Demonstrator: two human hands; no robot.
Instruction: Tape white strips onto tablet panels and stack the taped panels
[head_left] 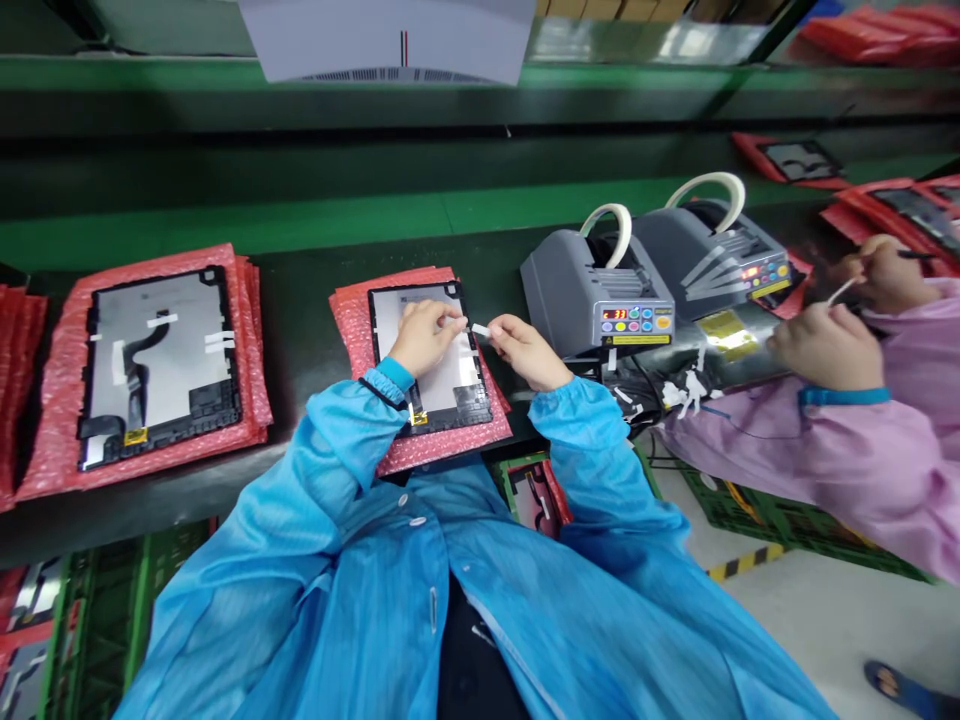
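A tablet display panel [456,375] with a black frame and pale grey back lies on a red bubble-wrap bag [352,325]. My left hand [424,338] is over the panel, its fingertips pinched together at the end of a small white tape strip [480,330]. I cannot tell whether those fingers grip the strip. My right hand [529,352] pinches the strip's other end, just beyond the panel's right edge. Part of the panel is hidden under my left hand.
Another taped panel [161,365] lies on red bubble wrap to the left. Two grey tape dispensers [596,290] [709,250] stand to the right. A co-worker's pink-sleeved hands [829,345] work beyond them. Green crates [105,620] sit below the dark bench.
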